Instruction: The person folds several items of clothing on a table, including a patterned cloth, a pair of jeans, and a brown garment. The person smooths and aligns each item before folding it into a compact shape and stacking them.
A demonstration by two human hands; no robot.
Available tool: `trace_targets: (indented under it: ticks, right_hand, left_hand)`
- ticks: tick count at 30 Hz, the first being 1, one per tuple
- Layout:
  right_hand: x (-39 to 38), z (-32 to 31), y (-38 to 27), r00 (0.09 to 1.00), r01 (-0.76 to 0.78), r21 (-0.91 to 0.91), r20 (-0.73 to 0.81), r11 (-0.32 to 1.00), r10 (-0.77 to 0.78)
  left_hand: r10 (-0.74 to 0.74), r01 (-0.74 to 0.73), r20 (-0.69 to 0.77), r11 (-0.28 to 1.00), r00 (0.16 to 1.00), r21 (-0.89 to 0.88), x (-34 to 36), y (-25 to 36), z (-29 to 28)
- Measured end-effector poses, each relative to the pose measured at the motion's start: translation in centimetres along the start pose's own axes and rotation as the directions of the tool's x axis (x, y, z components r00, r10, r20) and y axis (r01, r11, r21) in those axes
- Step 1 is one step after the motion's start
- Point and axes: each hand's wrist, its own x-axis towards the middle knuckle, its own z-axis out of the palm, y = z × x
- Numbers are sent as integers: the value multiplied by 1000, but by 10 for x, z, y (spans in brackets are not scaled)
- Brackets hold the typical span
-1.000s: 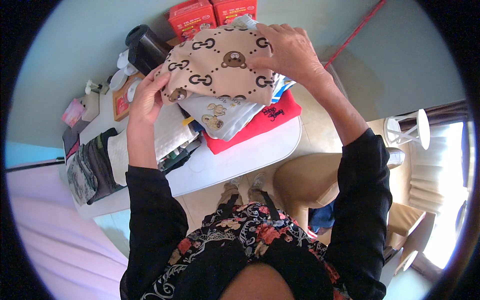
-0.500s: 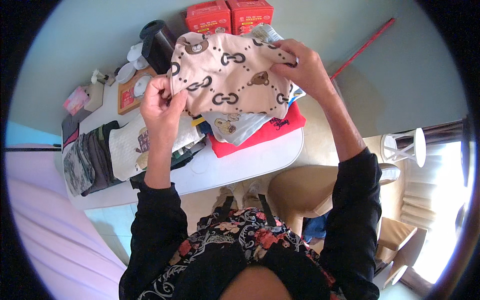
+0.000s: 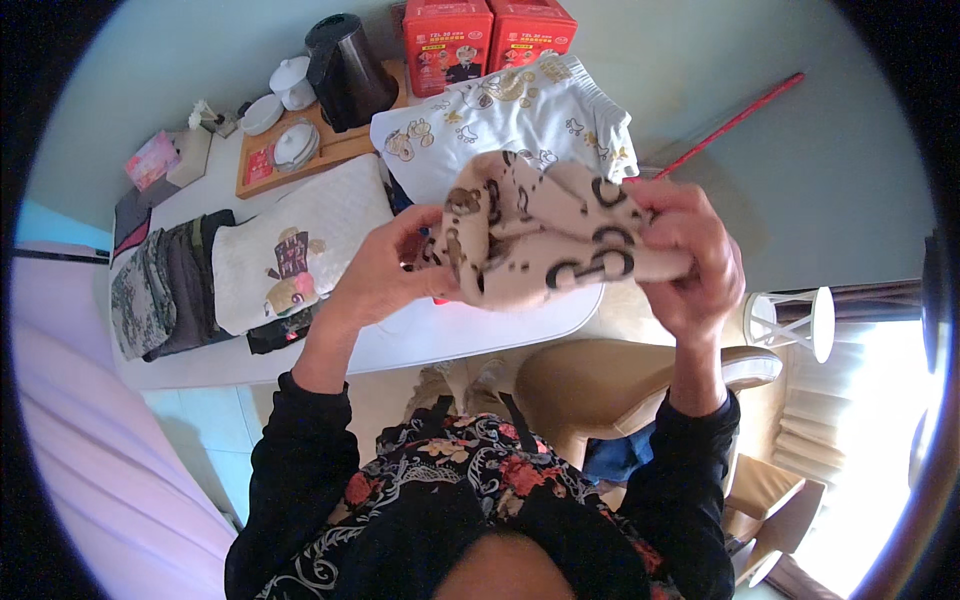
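Both hands are raised above the counter [image 3: 420,345], each clamped on one end of a beige garment [image 3: 540,235] printed with bears and dark ring marks. The left hand [image 3: 385,275] grips the garment's left edge, fingers curled under the cloth. The right hand [image 3: 690,255] bunches the right end, fingers closed over the fabric. The hands stand apart, with the garment crumpled and folded between them, clear of the counter.

Directly beyond the garment, a white garment [image 3: 510,125] with small bear prints lies spread on the counter. To its left lies a white folded cloth [image 3: 300,240] bearing a cartoon figure, and beside that a stack of dark and camouflage clothes [image 3: 160,285]. A wooden tray [image 3: 330,150] at the far edge carries a black kettle [image 3: 345,65] and white cups. Two red tins [image 3: 485,40] stand at the far side. A tan chair [image 3: 610,385] sits under the right forearm.
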Motion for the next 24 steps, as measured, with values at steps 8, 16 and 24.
trace_targets:
  ticks: [8, 16, 24]
  right_hand:
    - [-17, -17, -21, 1000, -18, 177, 16, 984, 15]
    - [-23, -37, -3, 975, -152, 178, -134, 972, 177]
    - [53, -23, 38, 922, -386, -124, -28, 914, 386]
  left_hand:
    - [331, -270, 17, 737, 943, 619, -13, 1, 24]
    - [333, -334, -17, 943, 943, -10, -19, -12, 37]
    - [217, -465, -535, 797, 816, -386, 19, -10, 19]
